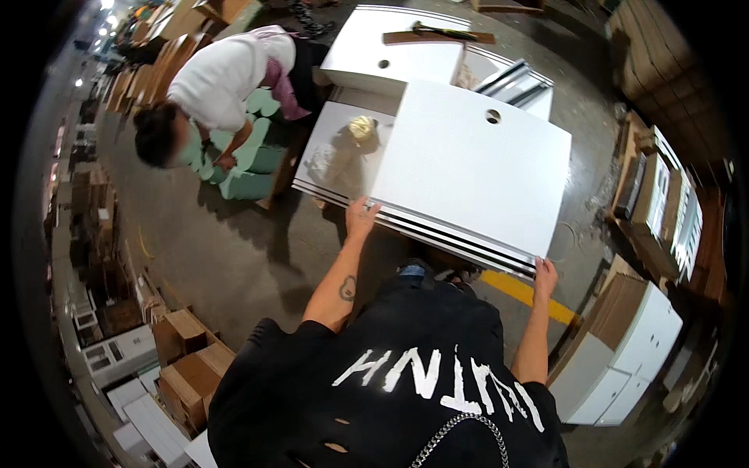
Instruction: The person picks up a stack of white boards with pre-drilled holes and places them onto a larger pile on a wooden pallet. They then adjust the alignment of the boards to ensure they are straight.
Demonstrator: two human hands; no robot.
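A large white panel with a round hole lies in front of me on top of other white boards, slightly turned. My left hand is closed on its near left corner, fingers over the edge. At the near right corner my right hand grips the same panel, thumb and fingers curled round the edge. Dark grooved strips run along the near side between my hands. Left of the panel, a crumpled pale yellow lump rests on a lower white board. What lies under the panel is mostly hidden.
A hammer and a brown strip lie on the far white panel. Metal rails sit beyond my panel. A person bends over green pieces at left. Stacked cartons and white cabinets stand nearby.
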